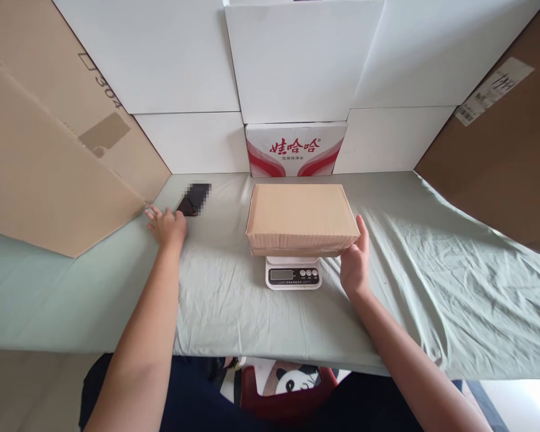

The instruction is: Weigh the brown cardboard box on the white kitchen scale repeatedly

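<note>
Right hand flat against rectangular cardboard box; left hand open on wrinkled cloth.

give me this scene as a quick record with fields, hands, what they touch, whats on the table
left hand: left hand lies flat on the green cloth, beside the dark phone; contact with it unclear
right hand: right hand open, pressed against the right end of the cardboard box
box: closed, resting on the white scale
scale display: too small to read
behind box: red and white carton against the white panels
sides: brown cardboard sheets leaning in at left and right
</note>
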A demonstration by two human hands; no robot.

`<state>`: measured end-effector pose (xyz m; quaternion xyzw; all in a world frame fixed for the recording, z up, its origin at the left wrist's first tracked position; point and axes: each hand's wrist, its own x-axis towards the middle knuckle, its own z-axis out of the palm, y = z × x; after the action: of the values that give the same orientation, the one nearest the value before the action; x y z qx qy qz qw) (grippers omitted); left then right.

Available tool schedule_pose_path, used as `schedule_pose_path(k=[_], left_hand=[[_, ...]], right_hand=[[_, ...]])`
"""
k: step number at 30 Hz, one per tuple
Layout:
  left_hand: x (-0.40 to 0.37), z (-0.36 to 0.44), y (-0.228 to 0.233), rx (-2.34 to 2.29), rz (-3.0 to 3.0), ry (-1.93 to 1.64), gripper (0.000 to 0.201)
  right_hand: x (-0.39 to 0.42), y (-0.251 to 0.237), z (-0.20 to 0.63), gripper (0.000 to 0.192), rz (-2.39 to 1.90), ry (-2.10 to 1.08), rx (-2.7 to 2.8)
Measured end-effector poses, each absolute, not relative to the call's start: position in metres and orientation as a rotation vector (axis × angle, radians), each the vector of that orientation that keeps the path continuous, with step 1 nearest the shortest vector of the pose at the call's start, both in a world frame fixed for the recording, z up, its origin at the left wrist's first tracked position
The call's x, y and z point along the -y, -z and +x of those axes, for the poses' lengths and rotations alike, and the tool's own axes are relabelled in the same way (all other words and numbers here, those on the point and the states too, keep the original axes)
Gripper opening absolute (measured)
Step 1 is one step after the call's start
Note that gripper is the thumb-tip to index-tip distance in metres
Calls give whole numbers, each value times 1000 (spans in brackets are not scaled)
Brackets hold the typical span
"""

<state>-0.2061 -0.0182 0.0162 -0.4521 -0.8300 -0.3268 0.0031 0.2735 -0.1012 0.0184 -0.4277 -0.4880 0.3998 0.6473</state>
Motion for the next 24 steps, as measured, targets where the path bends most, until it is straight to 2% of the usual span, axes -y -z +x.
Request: schedule_pose_path(k=[4, 9, 13, 18, 24], left_hand=[[22, -205, -17, 2538, -1461, 1084, 56], [14, -189, -27, 2468, -1642, 948, 59], [-12, -178, -38, 2588, -1642, 848, 71], [-55, -175, -47, 2802, -1444, 818, 73], [-73, -170, -49, 2827, -1425, 761, 86]], right_hand=[[102, -24, 273, 74, -959, -935, 1069], [104, -28, 272, 75, -977, -955, 1063], [102, -27, 272, 76, -971, -973, 1049], [100, -26, 273, 78, -941, -981, 1029], [102, -27, 271, 72, -885, -1003, 998]])
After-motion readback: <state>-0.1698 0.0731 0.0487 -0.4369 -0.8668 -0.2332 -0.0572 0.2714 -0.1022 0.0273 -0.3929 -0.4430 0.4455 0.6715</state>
